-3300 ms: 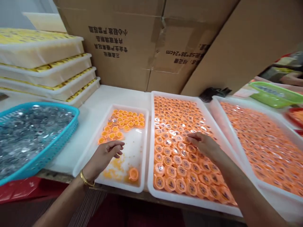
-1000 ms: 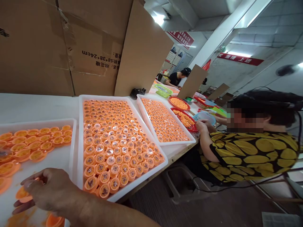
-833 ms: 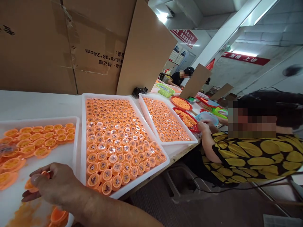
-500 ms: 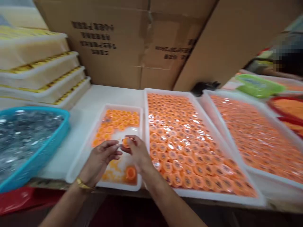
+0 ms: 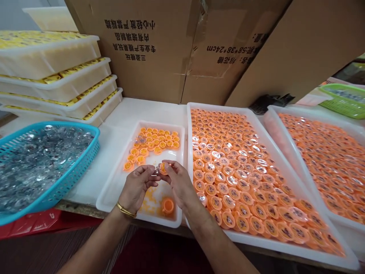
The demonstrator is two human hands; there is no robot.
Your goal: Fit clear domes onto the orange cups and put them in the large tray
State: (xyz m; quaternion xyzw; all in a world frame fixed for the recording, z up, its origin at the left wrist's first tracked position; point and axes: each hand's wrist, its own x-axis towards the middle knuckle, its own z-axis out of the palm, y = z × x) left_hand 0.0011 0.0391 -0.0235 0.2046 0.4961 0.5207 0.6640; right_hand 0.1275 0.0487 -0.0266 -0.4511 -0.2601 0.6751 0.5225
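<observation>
Over a small white tray (image 5: 114,190), my right hand (image 5: 179,182) pinches a little orange cup (image 5: 163,168) with yellow filling. Close against it, the fingertips of my left hand (image 5: 138,186) are closed on a small clear plastic piece (image 5: 156,171) whose exact shape I cannot make out. Beyond my hands, several orange cups with yellow filling (image 5: 155,140) stand in the tray, with a few clear pieces (image 5: 139,140) on those at the left. Near the tray's front right corner sits an orange round container (image 5: 168,205) among yellow bits.
A blue basket (image 5: 68,180) of clear plastic pieces stands at the left. Behind it are stacked white trays (image 5: 71,95). On the right are large white trays (image 5: 265,243) full of covered orange cups (image 5: 228,171). Cardboard boxes (image 5: 159,76) wall off the back.
My view has turned slightly, so the scene sits further right and looks sharper. Both hands remain together over the small tray, the cup still in my right fingers.
</observation>
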